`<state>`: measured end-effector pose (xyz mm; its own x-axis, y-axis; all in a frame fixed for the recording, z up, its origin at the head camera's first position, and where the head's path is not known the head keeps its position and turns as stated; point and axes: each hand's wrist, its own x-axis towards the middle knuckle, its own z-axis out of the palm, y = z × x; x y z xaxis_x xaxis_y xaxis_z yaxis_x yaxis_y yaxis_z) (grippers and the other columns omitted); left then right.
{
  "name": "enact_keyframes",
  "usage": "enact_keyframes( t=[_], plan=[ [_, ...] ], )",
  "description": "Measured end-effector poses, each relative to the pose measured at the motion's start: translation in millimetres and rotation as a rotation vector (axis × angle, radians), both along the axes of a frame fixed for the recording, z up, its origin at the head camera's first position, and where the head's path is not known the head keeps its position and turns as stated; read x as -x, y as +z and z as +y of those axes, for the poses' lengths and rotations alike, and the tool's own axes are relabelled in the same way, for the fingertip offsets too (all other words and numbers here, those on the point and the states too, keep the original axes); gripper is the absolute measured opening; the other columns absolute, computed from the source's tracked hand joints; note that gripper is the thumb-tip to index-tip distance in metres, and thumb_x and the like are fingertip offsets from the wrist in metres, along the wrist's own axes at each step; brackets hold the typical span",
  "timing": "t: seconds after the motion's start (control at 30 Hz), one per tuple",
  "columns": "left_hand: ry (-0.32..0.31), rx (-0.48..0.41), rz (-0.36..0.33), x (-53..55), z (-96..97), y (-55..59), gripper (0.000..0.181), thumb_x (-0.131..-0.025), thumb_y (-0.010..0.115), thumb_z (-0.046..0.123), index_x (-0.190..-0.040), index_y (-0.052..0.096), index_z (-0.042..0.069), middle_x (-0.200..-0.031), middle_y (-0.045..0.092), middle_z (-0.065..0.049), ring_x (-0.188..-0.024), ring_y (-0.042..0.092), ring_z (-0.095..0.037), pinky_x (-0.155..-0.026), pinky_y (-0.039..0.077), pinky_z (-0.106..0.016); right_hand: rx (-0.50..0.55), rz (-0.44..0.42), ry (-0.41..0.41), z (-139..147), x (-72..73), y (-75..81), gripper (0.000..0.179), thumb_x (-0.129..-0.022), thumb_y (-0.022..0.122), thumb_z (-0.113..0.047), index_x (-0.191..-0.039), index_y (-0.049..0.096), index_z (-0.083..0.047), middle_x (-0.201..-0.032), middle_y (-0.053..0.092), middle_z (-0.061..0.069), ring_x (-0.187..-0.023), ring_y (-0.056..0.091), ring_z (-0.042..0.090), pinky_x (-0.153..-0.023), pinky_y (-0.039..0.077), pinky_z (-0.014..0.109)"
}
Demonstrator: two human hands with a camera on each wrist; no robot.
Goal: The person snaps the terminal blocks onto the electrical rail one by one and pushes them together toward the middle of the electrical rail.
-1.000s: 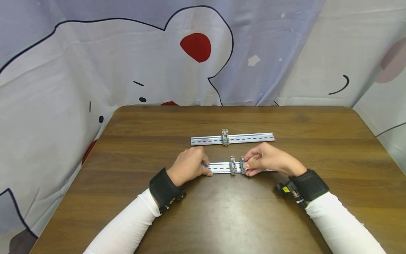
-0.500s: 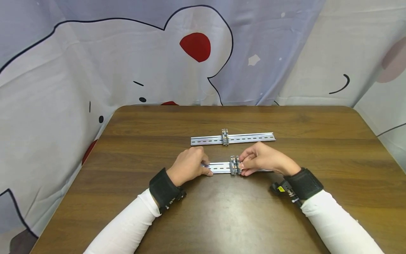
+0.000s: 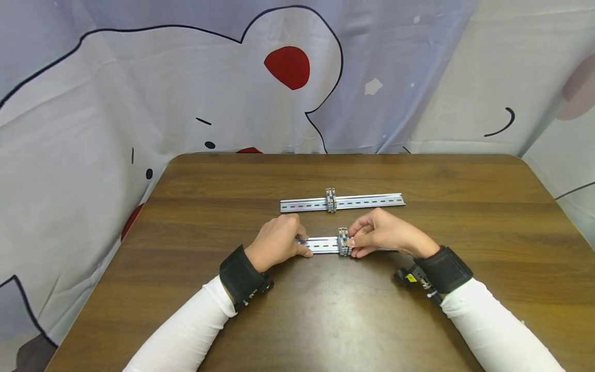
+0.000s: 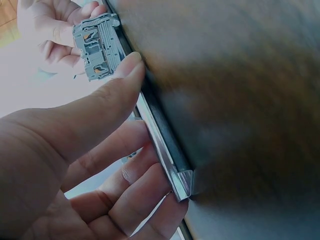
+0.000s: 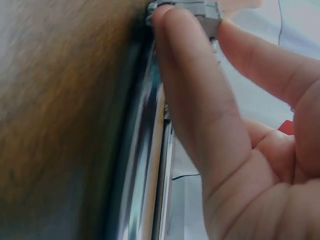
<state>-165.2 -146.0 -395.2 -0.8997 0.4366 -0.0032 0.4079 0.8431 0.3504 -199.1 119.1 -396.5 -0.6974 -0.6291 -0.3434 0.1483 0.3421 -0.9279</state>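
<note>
A slotted metal DIN rail (image 3: 325,245) lies on the table in front of the person. My left hand (image 3: 279,242) grips its left end, thumb along the near edge and fingers on the far edge, as the left wrist view shows. Grey terminal blocks (image 3: 343,242) stand side by side across the rail, right of the left hand. My right hand (image 3: 383,233) pinches the rightmost terminal block between thumb and fingers. In the left wrist view the side of a terminal block (image 4: 97,47) shows its moulded slots and orange parts. The right hand covers much of the rail's right part.
Behind the hands lies a second slotted DIN rail (image 3: 372,200), with a few terminal blocks (image 3: 330,200) upright on it. The wooden table (image 3: 223,191) ends at a patterned cloth (image 3: 186,88) hanging at the back.
My right hand has slid the pinched terminal block left along the rail, closing the gap until it stands against the others. The left hand has stayed in place.
</note>
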Motion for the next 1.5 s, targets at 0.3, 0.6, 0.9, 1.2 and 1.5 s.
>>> enact_keyframes(
  t=[0.3,0.6,0.9,1.2,1.5],
  plan=[
    [-0.023,-0.009,0.014,-1.5,5.1,-1.8,0.028,-0.071,0.087,0.037,-0.087,0.080,0.016,-0.084,0.063,0.004,-0.067,0.052,-0.008,-0.056,0.043,-0.028,-0.067,0.047,-0.001,4,-6.6,3.7,0.031,-0.090,0.071,-0.013,-0.109,0.064,0.011,-0.091,0.071,0.022,-0.081,0.071,0.032,-0.073,0.057,0.041],
    [-0.037,-0.002,0.020,1.6,7.0,-1.0,0.027,-0.070,0.088,0.036,-0.086,0.080,0.016,-0.085,0.066,0.003,-0.068,0.053,-0.009,-0.057,0.044,-0.029,-0.214,0.235,-0.114,-6,-18.7,4.3,0.035,-0.088,0.074,-0.025,-0.102,0.069,0.006,-0.078,0.073,0.011,-0.069,0.072,0.023,-0.064,0.058,0.036],
    [-0.036,0.022,0.034,0.7,7.1,-1.6,0.022,-0.071,0.087,0.037,-0.079,0.078,0.019,-0.080,0.060,0.004,-0.066,0.049,-0.009,-0.054,0.041,-0.029,-0.249,0.323,-0.168,-15,-25.8,6.0,0.035,-0.089,0.071,-0.015,-0.109,0.065,0.013,-0.073,0.072,0.011,-0.062,0.071,0.022,-0.059,0.057,0.035],
    [-0.036,0.083,0.087,4.9,-2.2,-3.4,0.019,-0.073,0.086,0.036,-0.082,0.079,0.020,-0.081,0.057,0.004,-0.066,0.050,-0.009,-0.057,0.045,-0.031,-0.584,0.668,-0.088,-3,-23.7,17.9,0.041,-0.083,0.076,-0.034,-0.112,0.070,-0.005,-0.073,0.071,-0.004,-0.067,0.066,0.012,-0.060,0.053,0.036],
    [-0.031,0.091,0.092,6.9,-10.9,-3.7,0.018,-0.073,0.086,0.036,-0.079,0.078,0.021,-0.077,0.055,0.004,-0.066,0.050,-0.010,-0.057,0.046,-0.032,-0.897,0.663,0.062,23,-12.9,27.0,0.027,-0.067,0.088,-0.023,-0.085,0.068,-0.016,-0.078,0.058,0.000,-0.072,0.055,0.021,-0.056,0.043,0.041]
  ],
)
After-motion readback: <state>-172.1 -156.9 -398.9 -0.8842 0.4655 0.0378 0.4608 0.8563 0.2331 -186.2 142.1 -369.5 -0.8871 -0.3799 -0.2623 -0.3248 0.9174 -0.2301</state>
